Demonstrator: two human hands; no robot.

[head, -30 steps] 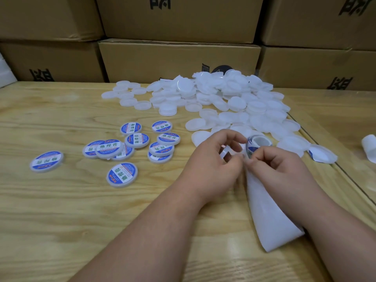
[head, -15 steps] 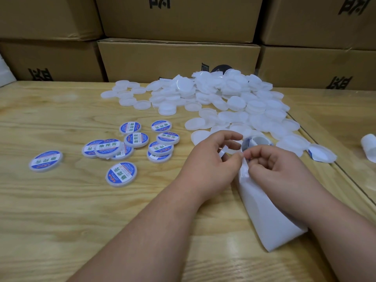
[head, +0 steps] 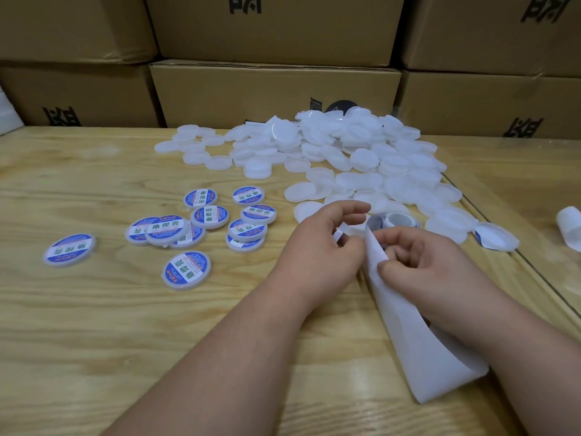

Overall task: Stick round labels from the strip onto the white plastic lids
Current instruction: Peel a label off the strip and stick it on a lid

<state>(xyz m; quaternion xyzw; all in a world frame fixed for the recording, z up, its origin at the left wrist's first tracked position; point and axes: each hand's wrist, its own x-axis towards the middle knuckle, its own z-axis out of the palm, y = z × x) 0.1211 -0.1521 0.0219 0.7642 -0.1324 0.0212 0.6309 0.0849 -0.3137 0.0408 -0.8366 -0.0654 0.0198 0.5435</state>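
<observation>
A white backing strip [head: 418, 341] runs from a small roll [head: 394, 219] toward me across the wooden table [head: 94, 341]. My right hand [head: 430, 265] pinches the strip's edge between thumb and fingers. My left hand [head: 323, 250] is beside it, fingers curled, pinching a small white piece at the strip's upper end; whether that piece is a label is unclear. A heap of plain white plastic lids [head: 345, 152] lies beyond my hands. Several lids with blue-and-white round labels [head: 207, 217] lie to the left.
Stacked cardboard boxes [head: 273, 92] wall off the back of the table. A peeled scrap of backing [head: 496, 236] lies right of the heap, and a white curled strip [head: 569, 226] at the right edge. A seam [head: 534, 272] crosses the table on the right.
My right hand has slid down the strip toward me, and the strip now stands folded up between my hands. My left hand has shifted slightly, still at the strip's upper end.
</observation>
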